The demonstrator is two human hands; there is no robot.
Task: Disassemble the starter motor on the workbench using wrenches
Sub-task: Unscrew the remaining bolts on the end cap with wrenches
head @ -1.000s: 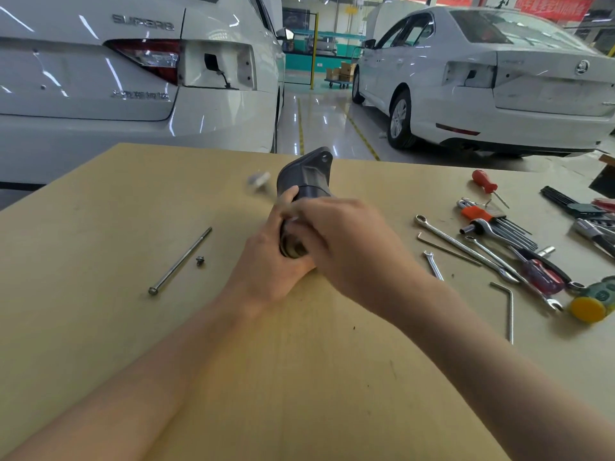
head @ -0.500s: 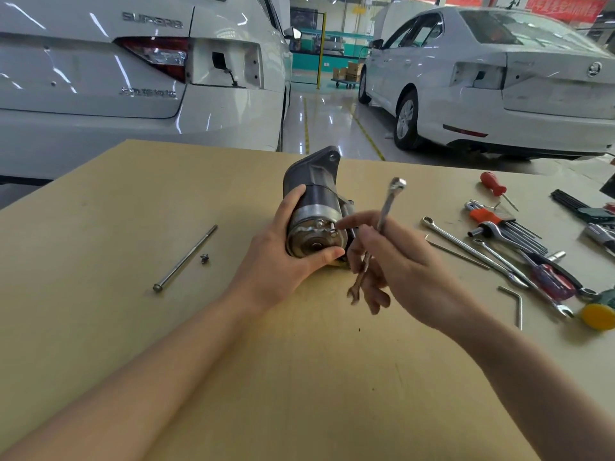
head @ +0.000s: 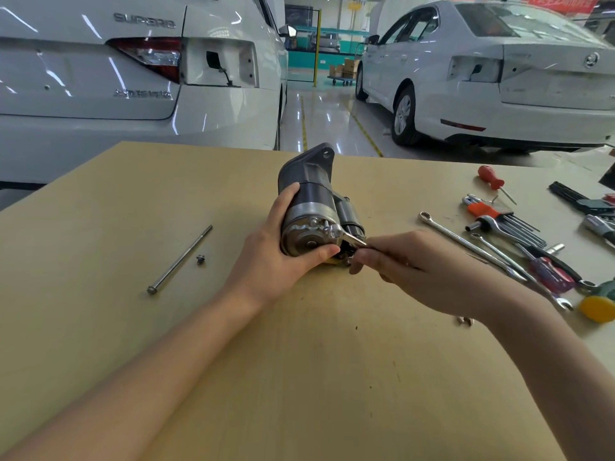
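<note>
Left grip (head: 276, 261) clasps starter motor (head: 311, 211); right grip (head: 422, 271) pinches wrench (head: 346, 236) on end-cap bolt.

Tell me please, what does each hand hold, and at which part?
Left hand grips the starter motor around its near end cap. Right hand pinches the wrench by its handle.

2 bare forearms, seemingly unsleeved

I see my left hand (head: 278, 261) gripping the starter motor (head: 311, 211) on the workbench (head: 100, 227), while my right hand (head: 422, 271) holds a wrench (head: 346, 237) on its end-cap bolt; a long bolt (head: 179, 259) lies left.
</note>
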